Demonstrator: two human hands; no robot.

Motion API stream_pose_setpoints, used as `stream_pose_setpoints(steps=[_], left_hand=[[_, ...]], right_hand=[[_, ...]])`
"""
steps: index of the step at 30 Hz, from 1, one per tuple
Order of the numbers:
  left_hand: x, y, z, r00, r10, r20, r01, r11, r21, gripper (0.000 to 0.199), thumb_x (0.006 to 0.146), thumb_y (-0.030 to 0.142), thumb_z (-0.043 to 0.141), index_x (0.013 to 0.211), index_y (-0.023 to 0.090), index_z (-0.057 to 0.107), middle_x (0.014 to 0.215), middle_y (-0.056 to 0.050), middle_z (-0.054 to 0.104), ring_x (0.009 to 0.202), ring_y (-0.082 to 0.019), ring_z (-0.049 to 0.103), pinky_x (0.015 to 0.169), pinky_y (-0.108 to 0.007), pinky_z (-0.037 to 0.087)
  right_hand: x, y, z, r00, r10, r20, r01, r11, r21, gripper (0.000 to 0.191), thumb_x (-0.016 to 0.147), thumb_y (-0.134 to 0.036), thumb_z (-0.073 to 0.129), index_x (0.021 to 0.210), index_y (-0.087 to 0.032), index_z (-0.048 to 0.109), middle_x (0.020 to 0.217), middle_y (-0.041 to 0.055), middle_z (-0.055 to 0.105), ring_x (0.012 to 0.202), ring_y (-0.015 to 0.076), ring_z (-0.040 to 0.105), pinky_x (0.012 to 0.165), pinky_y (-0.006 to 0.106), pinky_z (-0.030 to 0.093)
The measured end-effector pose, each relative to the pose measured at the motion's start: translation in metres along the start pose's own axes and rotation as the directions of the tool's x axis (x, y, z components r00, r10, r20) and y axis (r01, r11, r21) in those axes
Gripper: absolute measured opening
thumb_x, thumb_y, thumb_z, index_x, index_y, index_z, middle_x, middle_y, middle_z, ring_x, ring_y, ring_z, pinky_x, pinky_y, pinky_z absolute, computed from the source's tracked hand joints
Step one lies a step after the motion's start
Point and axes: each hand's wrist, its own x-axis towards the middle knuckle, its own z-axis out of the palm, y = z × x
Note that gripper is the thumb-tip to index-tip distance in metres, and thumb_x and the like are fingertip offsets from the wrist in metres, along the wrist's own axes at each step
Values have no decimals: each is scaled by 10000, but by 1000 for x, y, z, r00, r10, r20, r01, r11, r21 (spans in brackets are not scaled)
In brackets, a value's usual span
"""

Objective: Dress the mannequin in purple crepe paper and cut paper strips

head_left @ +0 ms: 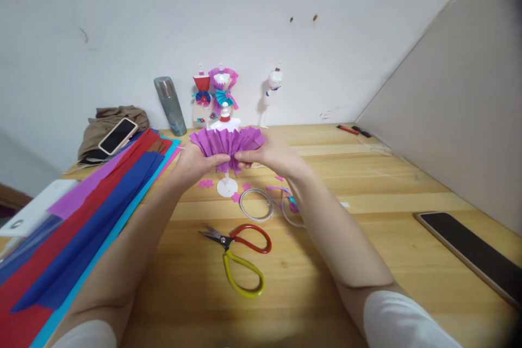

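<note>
A pleated piece of purple crepe paper (222,143) is pinched by both hands against a small white dress-form stand (225,122) with a red neck band. On its left side is my left hand (199,160), thumb pressed on the folds. My right hand (261,155) grips the gathered middle and right side, thumb toward the centre. The fingers behind the paper are partly hidden. Under the paper, the stand's round white base (227,187) rests on the table. Nearer to me lie a tape roll (256,205) and scissors (232,240) with one red and one yellow handle.
Coloured paper sheets (93,217) lie along the left, beside a phone on brown cloth (122,114). A flask (170,106), decorated dress forms (222,92) and a white figure (272,89) stand by the wall. A second phone (468,250) lies right; purple paper scraps (206,184) surround the base.
</note>
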Motion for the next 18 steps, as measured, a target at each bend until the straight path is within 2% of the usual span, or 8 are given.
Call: stream_pose_setpoints(steps=[6, 8, 11, 15, 18], left_hand=[[2, 0, 0, 999, -36, -9, 35, 996, -84, 387, 685, 410, 912, 952, 176, 756, 928, -79, 832, 931, -286, 787, 883, -420, 660], [2, 0, 0, 999, -36, -25, 33, 996, -83, 382, 673, 412, 916, 930, 182, 752, 903, -74, 829, 928, -286, 787, 872, -415, 662], [2, 1, -1, 998, -26, -54, 22, 997, -68, 357, 645, 410, 936, 850, 200, 731, 845, -61, 815, 896, -277, 781, 858, -396, 661], [2, 2, -3, 1000, -13, -9, 12, 998, -64, 334, 676, 432, 919, 787, 210, 696, 759, -34, 780, 839, -260, 769, 821, -378, 664], [2, 2, -4, 1000, 10, 9, -10, 1000, -15, 353, 691, 456, 914, 754, 213, 665, 713, -27, 754, 873, -266, 772, 838, -375, 660]], right_hand=[[4, 6, -8, 997, -49, 56, 44, 996, 79, 375, 581, -237, 947, 808, -187, 652, 671, -25, 733, 625, 140, 702, 651, 266, 609], [4, 8, -8, 997, -35, 74, 28, 995, 92, 361, 609, -240, 940, 829, -186, 659, 697, -6, 751, 649, 146, 723, 665, 266, 621], [6, 10, -6, 999, 3, 41, -7, 996, 92, 324, 668, -269, 926, 821, -188, 652, 676, 7, 751, 631, 145, 726, 643, 256, 626], [9, 11, -2, 999, 41, -4, -40, 998, 48, 243, 738, -259, 872, 767, -178, 644, 628, -2, 725, 564, 125, 693, 579, 228, 599], [9, 11, -1, 1000, 28, -2, -27, 999, 17, 190, 768, -231, 813, 747, -176, 633, 606, -21, 696, 516, 101, 655, 540, 206, 561]])
